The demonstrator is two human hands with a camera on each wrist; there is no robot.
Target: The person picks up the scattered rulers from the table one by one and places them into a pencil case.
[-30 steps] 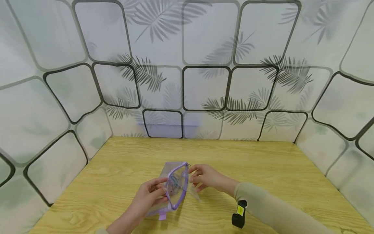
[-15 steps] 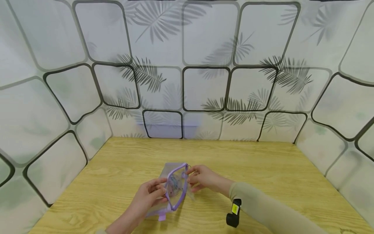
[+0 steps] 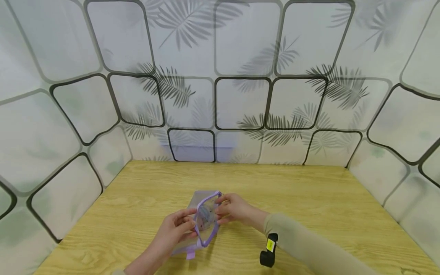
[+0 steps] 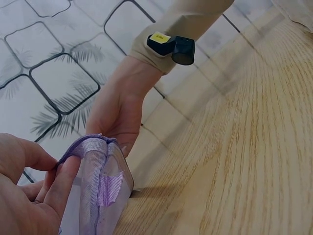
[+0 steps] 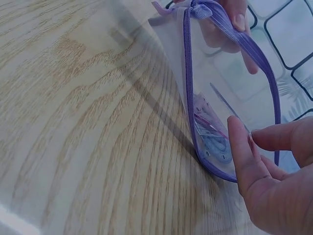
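A see-through pouch with a purple zip (image 3: 213,233) lies on the table, its mouth gaping toward the right. My left hand (image 3: 178,227) pinches the zip edge between thumb and fingers, plainly seen in the left wrist view, where a small purple tab (image 4: 111,188) sticks out at the pouch's end. Thumb and finger of my right hand (image 5: 274,171) pinch a thin clear set square (image 5: 226,100) at the mouth, fingertips just inside the opening; little more than its edge shows. Inside the pouch lie pinkish and bluish clear pieces (image 5: 212,142), partly overlapping.
The wood-grain table (image 3: 292,187) spreads around the pouch. Patterned cloth walls (image 3: 240,103) with dark outlines and leaf prints enclose it at the back and both sides. A black wrist camera (image 3: 269,250) hangs by the right sleeve (image 3: 302,240).
My right hand has moved left, carrying the clear set square from beside the pouch into its mouth. My left hand and the pouch have stayed almost still.
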